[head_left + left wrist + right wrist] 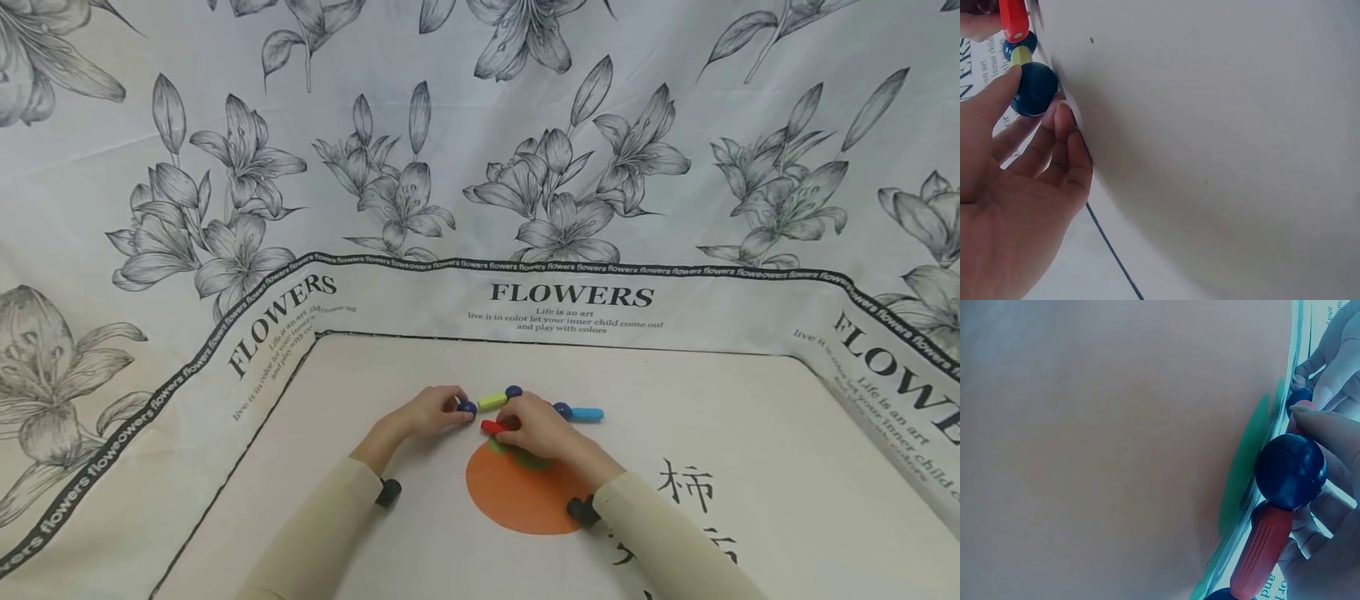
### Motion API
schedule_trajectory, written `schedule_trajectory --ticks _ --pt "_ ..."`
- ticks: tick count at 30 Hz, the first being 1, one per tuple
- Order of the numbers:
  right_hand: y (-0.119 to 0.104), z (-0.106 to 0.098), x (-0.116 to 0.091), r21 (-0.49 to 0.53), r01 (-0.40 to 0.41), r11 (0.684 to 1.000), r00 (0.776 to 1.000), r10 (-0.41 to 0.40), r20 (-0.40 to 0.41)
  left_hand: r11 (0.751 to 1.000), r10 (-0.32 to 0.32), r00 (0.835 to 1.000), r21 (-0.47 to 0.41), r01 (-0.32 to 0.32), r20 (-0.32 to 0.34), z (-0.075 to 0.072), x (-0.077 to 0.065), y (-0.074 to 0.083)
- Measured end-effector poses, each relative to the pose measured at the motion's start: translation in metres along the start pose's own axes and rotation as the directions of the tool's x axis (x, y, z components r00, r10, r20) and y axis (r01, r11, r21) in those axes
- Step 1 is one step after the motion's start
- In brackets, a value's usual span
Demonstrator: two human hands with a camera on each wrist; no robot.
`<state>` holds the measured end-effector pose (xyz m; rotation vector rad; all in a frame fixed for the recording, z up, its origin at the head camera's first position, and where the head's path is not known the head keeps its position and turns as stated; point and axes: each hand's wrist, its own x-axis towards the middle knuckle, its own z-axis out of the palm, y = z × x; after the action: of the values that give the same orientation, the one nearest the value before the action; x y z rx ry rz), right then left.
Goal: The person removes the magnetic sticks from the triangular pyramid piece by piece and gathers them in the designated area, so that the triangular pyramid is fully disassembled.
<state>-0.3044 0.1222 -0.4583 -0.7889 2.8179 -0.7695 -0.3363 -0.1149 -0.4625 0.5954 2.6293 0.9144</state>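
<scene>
My left hand [431, 411] pinches a dark blue ball [1036, 90] between thumb and fingertips. From that side a yellow-green rod [492, 402] runs to another blue ball [513, 391]. My right hand [540, 427] pinches a red rod [492, 427], its free end pointing toward the left hand's ball. In the right wrist view the red rod meets a large blue ball [1291, 472], and a second red rod [1264, 553] extends below that ball. Right of the right hand lie a blue ball [562, 410] and a light blue rod [588, 414]. The right hand covers part of the assembly.
Beneath the hands is a pale mat [360, 375] printed with an orange persimmon [517, 500] and black characters [687, 483]. A floral curtain [420, 292] borders the back and sides. Small black cylinders [388, 493] sit by both sleeve cuffs.
</scene>
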Motion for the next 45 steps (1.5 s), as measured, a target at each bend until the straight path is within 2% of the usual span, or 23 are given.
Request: schedule_trajectory --ticks 4,9,16,23,29,34,40,45 --pt "0.001 0.000 -0.003 0.000 -0.007 1.000 1.000 0.007 0.001 1.000 -0.002 1.000 0.012 0.002 -0.013 -0.004 -0.001 -0.001" --pt "0.001 -0.004 -0.006 -0.005 0.017 1.000 1.000 -0.017 -0.013 1.000 -0.021 0.997 -0.011 0.020 -0.076 -0.012 0.006 -0.004" --pt "0.004 -0.012 -0.020 -0.004 0.082 0.997 0.996 -0.082 -0.028 1.000 -0.005 0.993 -0.024 0.002 -0.120 -0.009 0.029 0.005" --pt "0.006 -0.015 -0.034 0.012 0.042 0.999 0.998 -0.041 -0.037 1.000 0.002 0.992 -0.025 -0.006 -0.128 -0.004 0.057 0.012" --pt "0.006 -0.017 -0.036 0.007 0.016 1.000 0.999 -0.016 -0.029 1.000 -0.013 0.989 -0.007 0.012 -0.149 -0.003 0.081 0.021" --pt "0.007 -0.018 -0.035 0.014 0.028 1.000 0.999 -0.028 -0.021 0.999 -0.023 0.987 0.027 0.027 -0.156 0.001 0.097 0.023" --pt "0.008 -0.017 -0.033 -0.002 0.039 0.999 0.999 -0.039 -0.015 0.997 -0.057 0.983 0.031 0.064 -0.175 0.006 0.105 0.024" --pt "0.011 -0.017 -0.034 -0.006 0.029 1.000 0.999 -0.029 -0.015 0.998 -0.062 0.983 0.014 0.065 -0.176 0.007 0.106 0.026"
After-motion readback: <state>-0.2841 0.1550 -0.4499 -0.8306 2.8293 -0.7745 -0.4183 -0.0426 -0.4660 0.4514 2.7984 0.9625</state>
